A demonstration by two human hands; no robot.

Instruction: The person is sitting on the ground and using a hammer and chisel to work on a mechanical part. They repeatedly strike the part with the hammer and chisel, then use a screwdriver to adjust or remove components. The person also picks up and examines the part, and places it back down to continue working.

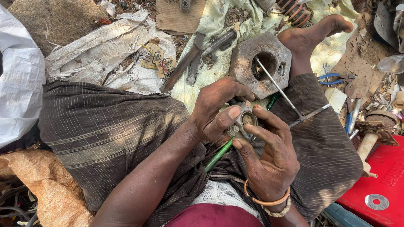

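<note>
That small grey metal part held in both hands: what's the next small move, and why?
Probably keep the left hand clamped on the small metal part and work its round openings with the right hand fingertips. Both hands already pinch it above the lap, the left thumb presses its face, and the green-handled tool lies unused underneath.

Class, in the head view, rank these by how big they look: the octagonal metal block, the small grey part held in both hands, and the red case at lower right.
1. Red case, though cut off by the frame.
2. Octagonal metal block; close to the case, so unsure.
3. Small grey part, held by the left hand and right hand.
</note>
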